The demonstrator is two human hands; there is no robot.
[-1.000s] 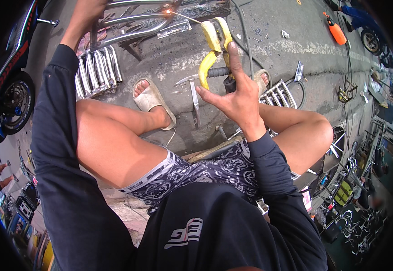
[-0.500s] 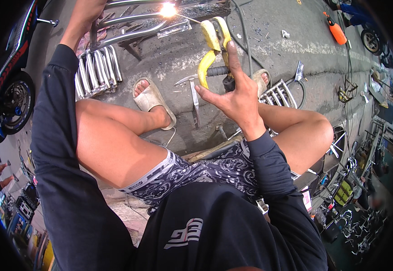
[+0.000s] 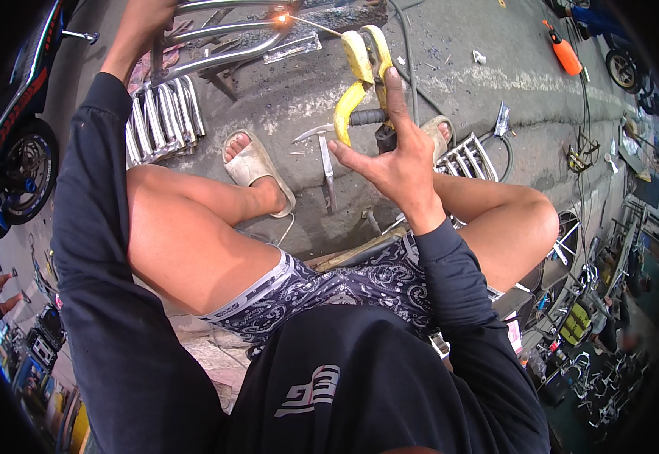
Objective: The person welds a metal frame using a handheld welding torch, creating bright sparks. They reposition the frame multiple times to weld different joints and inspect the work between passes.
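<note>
My right hand [image 3: 405,163] grips a yellow welding electrode holder [image 3: 356,57], its thumb and a finger spread along the jaws. From the jaws a thin welding rod [image 3: 316,25] reaches left to a small orange glow on a bent shiny tube of a metal frame [image 3: 227,58]. At the upper left, my left hand [image 3: 148,17] is closed around the frame's end; its fingers are partly cut off by the picture's edge. Below the holder, a chipping hammer [image 3: 327,170] lies on the ground.
A stack of shiny bent tubes [image 3: 164,117] lies by my left foot, more tubes [image 3: 469,163] by my right. Cables [image 3: 412,68] run across the ground. A motorcycle [image 3: 26,166] stands at the left. An orange spray bottle [image 3: 562,51] lies at the upper right.
The bright white arc has dimmed to a small orange glow. My right hand and the electrode holder have shifted slightly right, and the rod's tip lies slightly higher. My left hand stays put.
</note>
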